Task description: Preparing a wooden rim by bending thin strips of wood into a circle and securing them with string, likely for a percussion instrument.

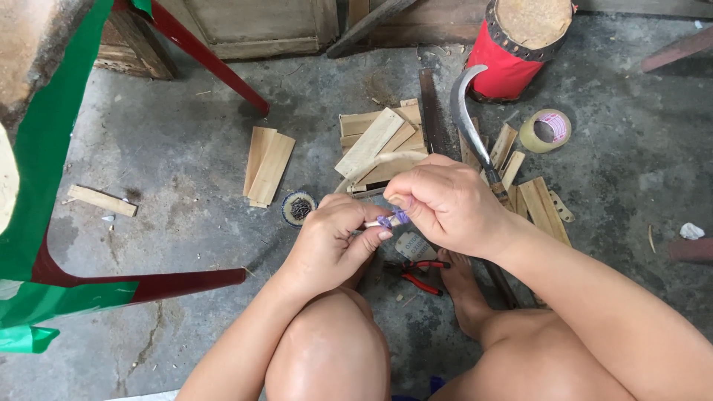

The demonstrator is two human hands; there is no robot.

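Fingers of both hands pinch shut on one small job: the left hand (330, 241) grips a thin pale stick (373, 223) between thumb and forefinger, and the right hand (449, 204) pinches a bit of purple band (391, 219) at the stick's right end, just above the knees. To do this well, I judge the left grip should stay close to the band so the stick cannot bend or twist, while the right fingertips keep the purple piece taut and tight against the wood (what exactly it is, tie or tape, is too small to tell). Beyond the hands, on the grey floor (186, 163), lie flat wooden slats (379, 137), with two more slats (267, 167) apart to the left. A curved knife (469, 122) rests right of the far pile, a tape roll (546, 131) further right. Red pliers (416, 275) lie near the foot, and a small round tin (298, 208) sits left of the hands.
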